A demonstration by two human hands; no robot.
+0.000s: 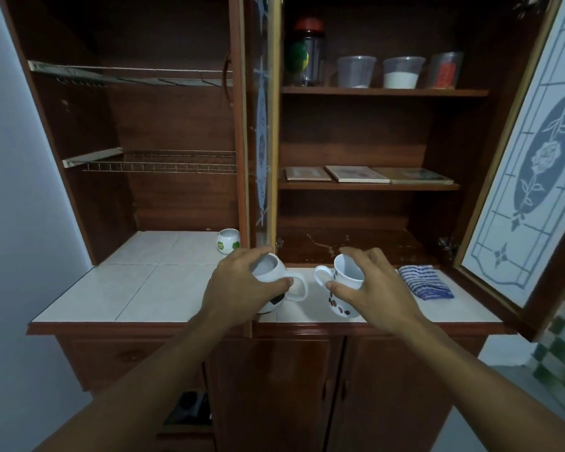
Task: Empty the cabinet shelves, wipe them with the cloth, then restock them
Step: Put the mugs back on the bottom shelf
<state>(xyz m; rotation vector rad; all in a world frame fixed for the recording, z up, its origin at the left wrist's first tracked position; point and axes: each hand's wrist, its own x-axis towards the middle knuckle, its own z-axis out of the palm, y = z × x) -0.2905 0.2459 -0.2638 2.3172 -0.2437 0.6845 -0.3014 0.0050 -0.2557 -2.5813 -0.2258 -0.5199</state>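
While hands grip mugs — cloth right, cup behind.

Saw only two arms and two hands, nothing more of the body. Found the left forearm bare along all its visible length, right to the edge of view; found the right forearm bare likewise. Noted slim wrists, with the arms widening toward the elbows. Made out the left hand and the right hand uncovered, with long fingers and faintly ridged knuckles. Could not tell finer marks in the dim, soft light.
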